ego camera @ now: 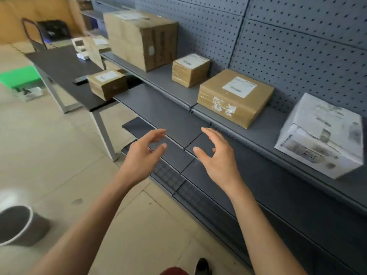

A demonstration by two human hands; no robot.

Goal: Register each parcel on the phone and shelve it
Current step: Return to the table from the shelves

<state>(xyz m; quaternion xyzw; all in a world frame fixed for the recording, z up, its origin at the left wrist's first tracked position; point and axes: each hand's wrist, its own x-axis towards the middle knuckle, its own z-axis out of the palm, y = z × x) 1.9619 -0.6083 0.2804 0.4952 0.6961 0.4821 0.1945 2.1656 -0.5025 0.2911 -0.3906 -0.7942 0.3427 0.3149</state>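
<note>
Both hands are held out in front of the shelves, holding nothing; the left hand (146, 150) has its fingers loosely spread and a little bent, the right hand (215, 153) the same, palms turned toward each other with a gap between them.

On the upper shelf (168, 80) four parcels stand in a row against the pegboard wall (288, 46); far left is a large brown box (139, 38); to its right a small taped box (190, 69) with a white label on top; next a flat brown box (235, 97) with a white label and torn tape on its near face; near right a white box (321, 137), tilted, its near corner over the shelf's front edge.

A fifth parcel, a small brown box (107, 83) with a label, sits on the right end of the dark counter (61, 66), at the left end of the shelves; the phone (79, 80) lies flat on the counter just left of it, close but whether touching I cannot tell.

The lower shelves (168, 112) under the hands are bare dark metal; a grey bin (17, 225) stands on the tiled floor (59, 155) near left; a green thing (19, 76), blurred, lies on the floor beyond the counter.
</note>
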